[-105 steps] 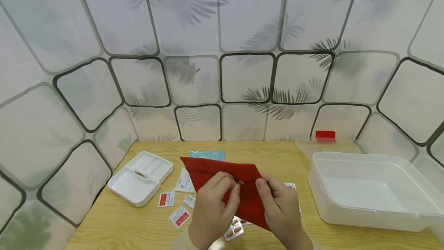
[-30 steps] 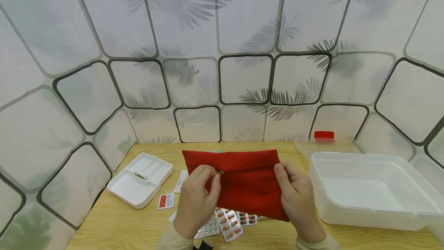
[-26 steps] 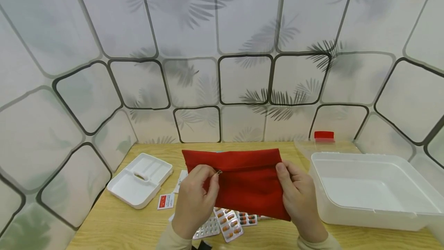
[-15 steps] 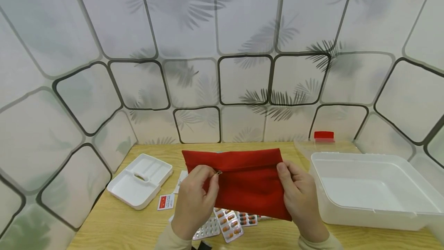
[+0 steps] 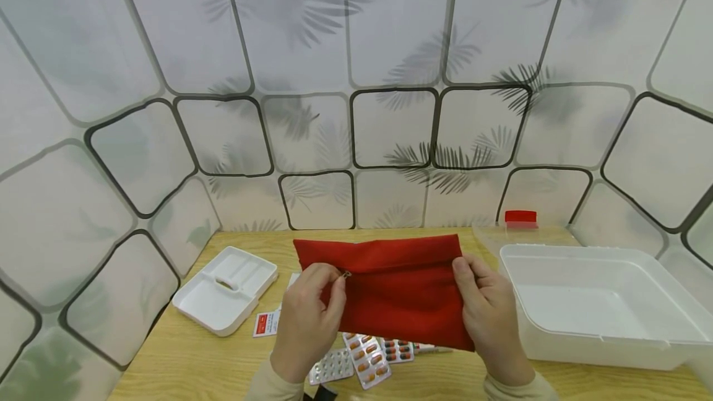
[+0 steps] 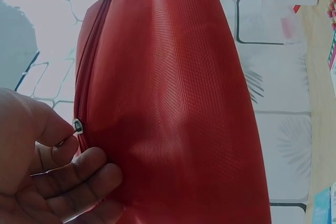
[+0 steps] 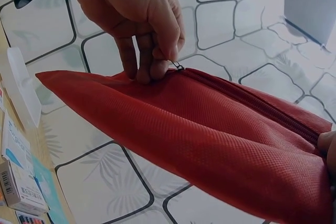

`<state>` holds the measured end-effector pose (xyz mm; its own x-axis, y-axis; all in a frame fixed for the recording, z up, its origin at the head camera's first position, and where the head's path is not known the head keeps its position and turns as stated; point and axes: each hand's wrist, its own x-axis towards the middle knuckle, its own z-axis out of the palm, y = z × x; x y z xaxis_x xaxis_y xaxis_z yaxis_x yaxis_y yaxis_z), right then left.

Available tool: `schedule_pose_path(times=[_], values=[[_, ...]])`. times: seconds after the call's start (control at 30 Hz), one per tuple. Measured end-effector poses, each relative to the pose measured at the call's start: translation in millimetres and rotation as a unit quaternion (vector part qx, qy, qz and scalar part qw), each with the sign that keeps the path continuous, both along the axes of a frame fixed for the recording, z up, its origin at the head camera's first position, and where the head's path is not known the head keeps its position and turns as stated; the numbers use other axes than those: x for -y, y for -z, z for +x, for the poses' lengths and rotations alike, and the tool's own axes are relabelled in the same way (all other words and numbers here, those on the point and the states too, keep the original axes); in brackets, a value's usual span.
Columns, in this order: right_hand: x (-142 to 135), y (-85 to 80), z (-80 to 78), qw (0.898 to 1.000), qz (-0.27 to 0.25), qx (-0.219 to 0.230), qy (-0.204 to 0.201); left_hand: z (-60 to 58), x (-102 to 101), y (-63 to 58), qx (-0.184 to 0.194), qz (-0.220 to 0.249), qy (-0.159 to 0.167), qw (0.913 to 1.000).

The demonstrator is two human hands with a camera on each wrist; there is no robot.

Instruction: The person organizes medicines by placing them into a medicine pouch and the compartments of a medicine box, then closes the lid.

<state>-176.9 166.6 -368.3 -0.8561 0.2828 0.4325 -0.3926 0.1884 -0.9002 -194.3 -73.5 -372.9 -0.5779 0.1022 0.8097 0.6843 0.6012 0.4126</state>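
1. Red pouch (image 5: 406,289) is up off the table (image 5: 167,364), right in front of the person, held between both hands.
2. Left hand (image 5: 312,314) is pinching the zipper pull (image 5: 346,275) near the pouch's left end. Right hand (image 5: 490,311) has a grip on the other end, thumb toward the head camera.
3. My read: the step going on is working the zipper. Can't tell if it's being done up or undone. Either way, the next move calls for the right hand holding the pouch taut so nothing snags.
4. Left wrist view gets the pinch up close; it's kinda tiny from the head. Right wrist view shows the zipper track (image 7: 252,98) running off toward the right thumb, plus a barcoded carton (image 7: 23,187) I can't find in the head view.
5. Beyond that: blister packs (image 5: 366,361) under the pouch, white tray (image 5: 208,305) off left, plastic box (image 5: 590,349) off right, red latch (image 5: 521,216) behind it.
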Motion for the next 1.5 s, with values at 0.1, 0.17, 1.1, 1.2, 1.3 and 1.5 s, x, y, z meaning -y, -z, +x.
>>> schedule_pose_path(times=[0.1,0.17,1.1,1.2,1.3,1.5], values=[[-3,1.3,-1.7,1.000,-0.012,-0.008,0.001,-0.6,2,-0.9,-0.002,-0.003,-0.011,0.9999],[-5,1.8,-2.8,1.000,-0.023,-0.013,0.002,-1.2,5,-1.4,-0.003,-0.005,-0.023,0.9997],[-28,3.2,-16.5,0.996,-0.062,0.044,0.047,-16.1,38,-2.9,-0.001,0.056,-0.073,0.9957],[-29,4.2,-16.9,0.996,-0.056,0.043,0.057,-16.1,35,-1.2,0.035,0.096,-0.029,0.9943],[-28,5.0,-17.4,0.996,-0.049,0.032,0.061,-13.7,32,-1.7,0.131,0.181,0.050,0.9735],[-23,7.4,-19.1,0.999,-0.038,-0.017,0.034,-8.9,23,-5.6,0.281,0.299,0.135,0.9019]])
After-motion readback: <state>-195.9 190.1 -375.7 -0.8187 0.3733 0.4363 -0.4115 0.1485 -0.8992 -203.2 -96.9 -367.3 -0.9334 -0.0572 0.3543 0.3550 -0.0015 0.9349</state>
